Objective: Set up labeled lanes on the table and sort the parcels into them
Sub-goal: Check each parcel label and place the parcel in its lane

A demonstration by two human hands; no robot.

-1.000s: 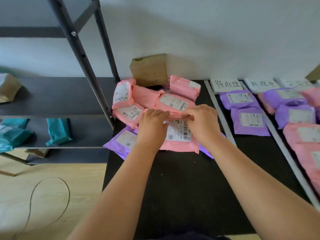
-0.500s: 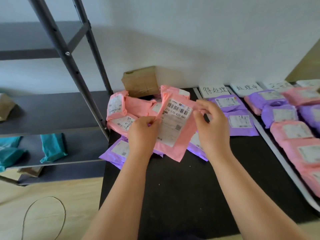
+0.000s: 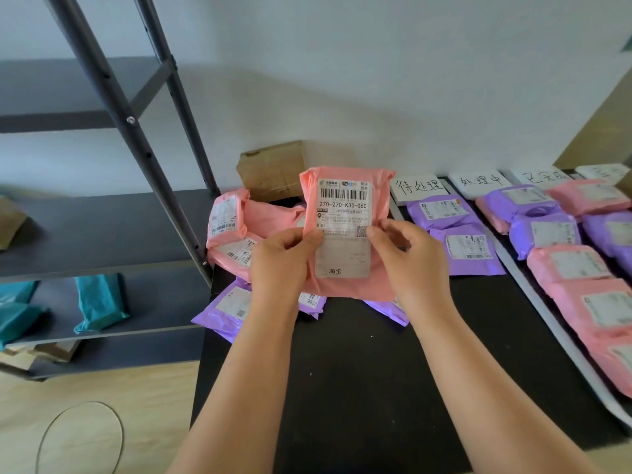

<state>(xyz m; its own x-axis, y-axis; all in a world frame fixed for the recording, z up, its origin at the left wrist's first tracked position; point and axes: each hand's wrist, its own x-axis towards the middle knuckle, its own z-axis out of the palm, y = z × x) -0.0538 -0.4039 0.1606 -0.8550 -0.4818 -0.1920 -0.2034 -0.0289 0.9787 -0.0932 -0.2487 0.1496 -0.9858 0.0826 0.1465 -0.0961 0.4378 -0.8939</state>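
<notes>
I hold a pink parcel (image 3: pixel 345 213) upright above the black table (image 3: pixel 359 388), its white shipping label facing me. My left hand (image 3: pixel 278 265) grips its left edge and my right hand (image 3: pixel 410 258) pinches its right edge. Behind it lies a heap of unsorted pink parcels (image 3: pixel 239 230) and purple parcels (image 3: pixel 225 309). To the right, white strips (image 3: pixel 533 285) divide lanes headed by handwritten cards (image 3: pixel 419 188), (image 3: pixel 480 181), (image 3: pixel 542 176). Purple parcels (image 3: pixel 458 237) lie in the first lane; pink and purple ones (image 3: pixel 581 268) fill the lanes further right.
A brown cardboard box (image 3: pixel 273 169) stands against the wall behind the heap. A dark metal shelf rack (image 3: pixel 113 227) sits to the left, with teal parcels (image 3: pixel 99 302) on its lower shelf. A thin cable loop (image 3: pixel 78 436) lies on the wooden floor.
Both hands lifted the pink parcel off the heap and turned it upright, label toward me. The view tilted up and shifted slightly.
</notes>
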